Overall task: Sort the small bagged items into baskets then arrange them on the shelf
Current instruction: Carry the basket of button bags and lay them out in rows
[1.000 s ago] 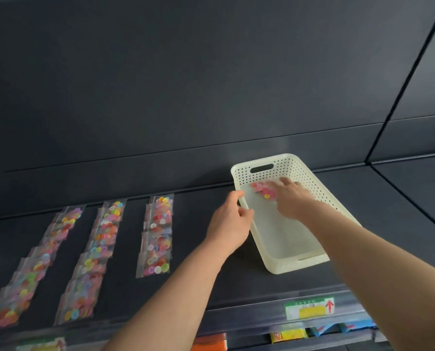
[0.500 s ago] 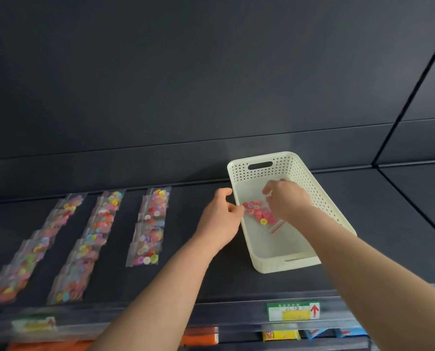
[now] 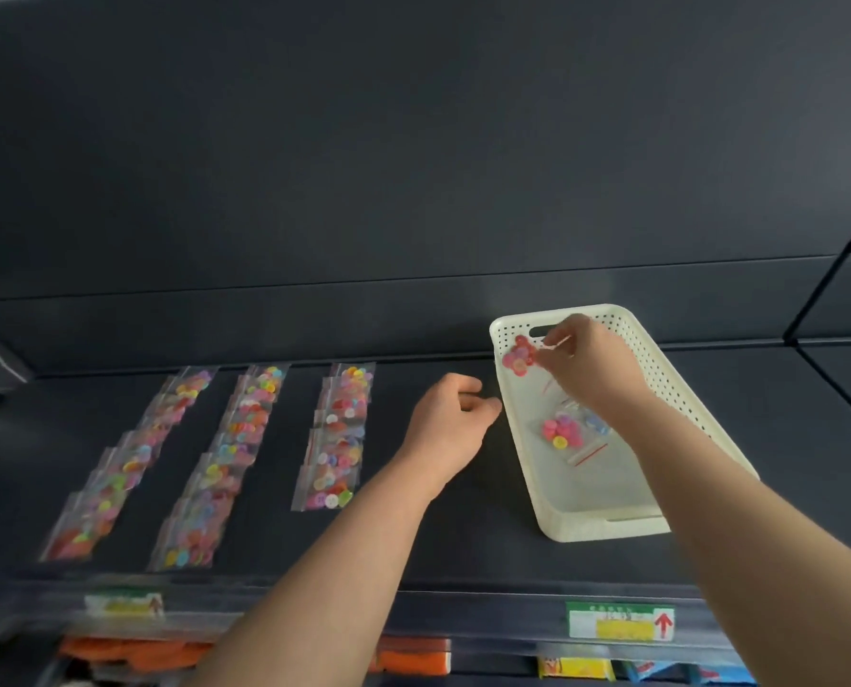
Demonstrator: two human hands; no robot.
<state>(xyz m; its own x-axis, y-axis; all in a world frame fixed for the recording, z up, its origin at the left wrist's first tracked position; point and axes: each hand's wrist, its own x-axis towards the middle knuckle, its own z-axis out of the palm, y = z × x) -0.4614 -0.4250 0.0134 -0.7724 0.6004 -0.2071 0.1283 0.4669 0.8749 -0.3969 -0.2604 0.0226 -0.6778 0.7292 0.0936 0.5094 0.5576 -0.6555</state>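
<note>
I hold a button bag (image 3: pixel 518 357) pinched in my right grip (image 3: pixel 587 369) above the basket (image 3: pixel 602 530); my left grip (image 3: pixel 451 428), loosely curled and empty, rests just beside it.

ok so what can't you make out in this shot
Head view only.
Basket contents: the right hand, pinching one bag, covers part of the loose bags.
Left rows of bags: count lost to motion blur.
Price label: print too small and blurred.
Lower-shelf goods: cut by the bottom edge.
Left hand: touching the basket or not, unclear; its fingers are curled.
</note>
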